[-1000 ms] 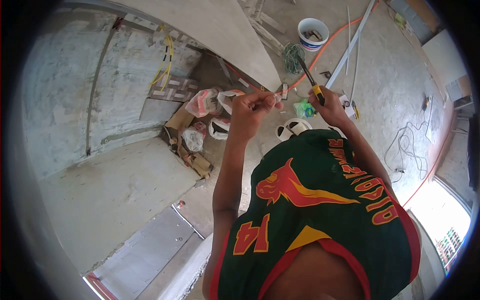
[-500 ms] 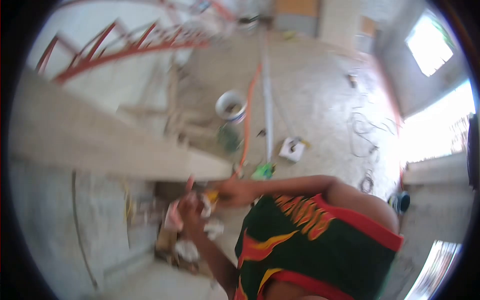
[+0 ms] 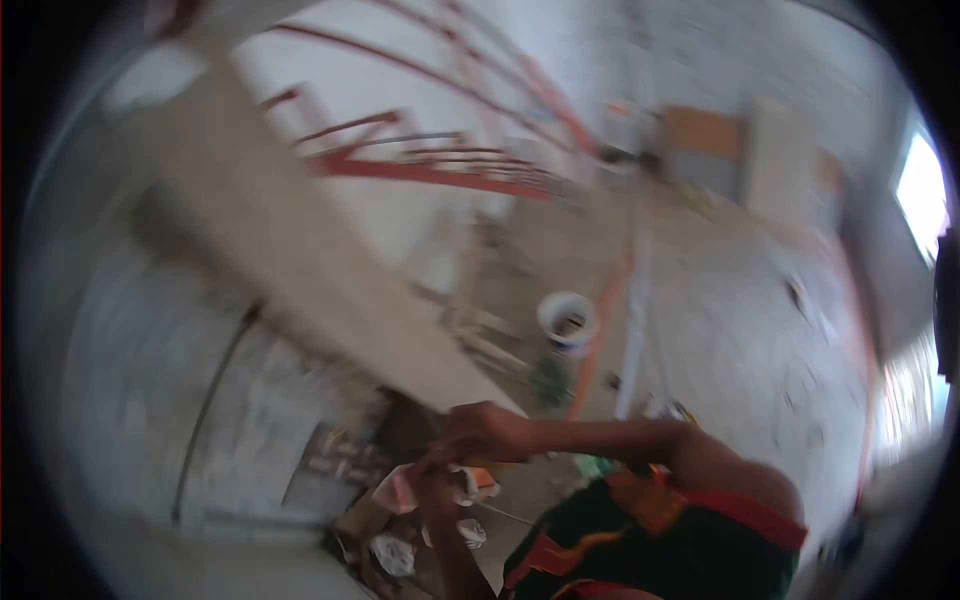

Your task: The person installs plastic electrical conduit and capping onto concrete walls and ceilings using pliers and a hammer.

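Observation:
My right hand [image 3: 485,432] is curled at the lower end of the long pale beam [image 3: 330,270], its arm reaching across from the right. A strip of yellow [image 3: 508,463] shows under this hand; blur hides what it is. Just below, my left hand [image 3: 433,482] is raised close to the right one, its fingers smeared by motion. A pink and white packet [image 3: 396,490] lies behind the left hand. An orange and white item [image 3: 484,484] shows beside the left wrist.
A white bucket [image 3: 567,322] stands on the concrete floor [image 3: 720,330], near an orange hose [image 3: 598,335] and a long pale strip [image 3: 638,310]. Red metal trusses [image 3: 430,175] rise at the back. Crumpled white bags [image 3: 392,555] lie low by the rough wall [image 3: 150,400].
My view has swung left, so the beam, bucket and trusses sit farther right and the beam slopes more steeply. Both hands stay close together; the yellow thing now shows under my right hand.

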Motion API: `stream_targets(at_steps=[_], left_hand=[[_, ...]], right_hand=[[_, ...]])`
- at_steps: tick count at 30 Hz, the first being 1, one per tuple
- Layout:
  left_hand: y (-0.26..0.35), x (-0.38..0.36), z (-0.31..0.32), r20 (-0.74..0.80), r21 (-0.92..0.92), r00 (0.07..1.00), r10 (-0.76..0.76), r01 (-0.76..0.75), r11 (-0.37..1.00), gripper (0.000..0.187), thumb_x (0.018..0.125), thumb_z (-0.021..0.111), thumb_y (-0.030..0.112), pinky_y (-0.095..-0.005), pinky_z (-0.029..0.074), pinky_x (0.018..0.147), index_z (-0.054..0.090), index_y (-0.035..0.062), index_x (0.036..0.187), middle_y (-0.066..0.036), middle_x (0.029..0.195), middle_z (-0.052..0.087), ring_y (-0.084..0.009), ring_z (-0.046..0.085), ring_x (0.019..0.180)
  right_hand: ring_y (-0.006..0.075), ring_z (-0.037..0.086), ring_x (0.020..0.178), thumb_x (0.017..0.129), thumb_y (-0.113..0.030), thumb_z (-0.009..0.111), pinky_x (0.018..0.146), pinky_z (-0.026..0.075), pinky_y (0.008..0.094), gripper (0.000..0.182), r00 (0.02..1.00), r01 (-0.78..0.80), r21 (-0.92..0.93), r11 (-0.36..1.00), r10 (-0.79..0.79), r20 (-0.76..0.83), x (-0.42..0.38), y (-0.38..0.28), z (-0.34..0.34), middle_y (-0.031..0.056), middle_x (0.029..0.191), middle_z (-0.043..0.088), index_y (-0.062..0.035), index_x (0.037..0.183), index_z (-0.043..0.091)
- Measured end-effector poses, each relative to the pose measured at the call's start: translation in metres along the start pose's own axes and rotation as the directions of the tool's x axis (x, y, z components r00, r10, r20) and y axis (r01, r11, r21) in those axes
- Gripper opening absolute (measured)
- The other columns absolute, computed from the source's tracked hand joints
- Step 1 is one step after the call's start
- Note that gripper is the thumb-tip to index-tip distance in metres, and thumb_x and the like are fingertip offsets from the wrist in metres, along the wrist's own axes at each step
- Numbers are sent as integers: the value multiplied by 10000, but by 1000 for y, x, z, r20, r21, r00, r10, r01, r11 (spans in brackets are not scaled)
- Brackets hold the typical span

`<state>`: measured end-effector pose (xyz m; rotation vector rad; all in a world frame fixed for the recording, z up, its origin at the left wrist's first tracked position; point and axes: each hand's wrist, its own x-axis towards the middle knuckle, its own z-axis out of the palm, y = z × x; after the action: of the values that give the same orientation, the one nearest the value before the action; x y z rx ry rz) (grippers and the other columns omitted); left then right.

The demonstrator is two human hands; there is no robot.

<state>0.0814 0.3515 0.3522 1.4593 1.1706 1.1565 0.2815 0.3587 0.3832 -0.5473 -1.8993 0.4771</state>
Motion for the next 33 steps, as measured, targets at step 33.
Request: stream_targets(at_steps=[33], left_hand=[[-53,-153,-107,-692,-142,682,-236,192,971,280,930,680,250,-226,276,515,739,29,1093,100,680,503,-21,348,587]], right_hand=[[319,640,728,757,-182,764,683,499,410,162,252,127,-382,915,-402,-880,512,-101,-96,174,790,683,-34,817,730]])
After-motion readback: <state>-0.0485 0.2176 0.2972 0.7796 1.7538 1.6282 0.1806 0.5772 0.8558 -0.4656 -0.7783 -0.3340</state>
